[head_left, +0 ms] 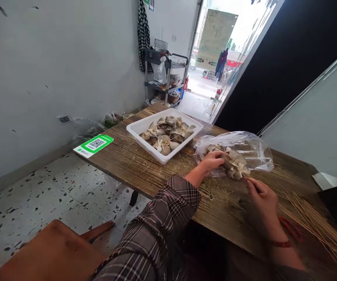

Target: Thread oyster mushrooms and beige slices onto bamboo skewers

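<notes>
My left hand (213, 160) is closed around a cluster of grey-brown oyster mushrooms (236, 167), pale stems turned toward my right. Thumb and fingers of my right hand (262, 195) pinch the end of a thin bamboo skewer at the stem side; most of the skewer is hidden. Just behind the cluster lies a clear plastic bag (256, 150) with more mushrooms inside. To the left stands a white plastic tray (163, 159) holding several mushroom clusters (165, 145), some with thin sticks through them. Loose bamboo skewers (311, 214) lie to the right of my right hand.
All this rests on a wooden table (133, 164). A green-and-white QR card (95, 145) lies at its left edge. Red-handled scissors (291, 228) appear beside my right wrist. A wooden stool (51, 253) is at lower left, a shelf cart (167, 74) beyond the table by the doorway.
</notes>
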A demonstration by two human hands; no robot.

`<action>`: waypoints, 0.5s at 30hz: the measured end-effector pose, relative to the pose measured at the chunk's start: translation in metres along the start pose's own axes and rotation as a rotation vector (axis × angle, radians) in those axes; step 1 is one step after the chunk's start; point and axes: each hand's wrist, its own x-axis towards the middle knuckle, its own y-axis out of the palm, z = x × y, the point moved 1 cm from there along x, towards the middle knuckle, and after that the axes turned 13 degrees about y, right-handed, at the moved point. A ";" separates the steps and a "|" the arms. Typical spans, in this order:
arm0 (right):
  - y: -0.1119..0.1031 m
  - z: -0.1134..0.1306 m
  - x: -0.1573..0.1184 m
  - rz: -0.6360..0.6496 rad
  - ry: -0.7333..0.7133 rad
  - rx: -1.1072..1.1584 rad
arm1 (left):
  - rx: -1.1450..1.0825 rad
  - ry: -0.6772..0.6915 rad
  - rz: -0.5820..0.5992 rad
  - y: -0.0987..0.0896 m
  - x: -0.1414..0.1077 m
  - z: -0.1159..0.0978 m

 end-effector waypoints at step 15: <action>-0.001 0.170 0.057 0.133 -0.453 -0.165 | -0.231 -0.182 -0.073 0.007 -0.008 -0.001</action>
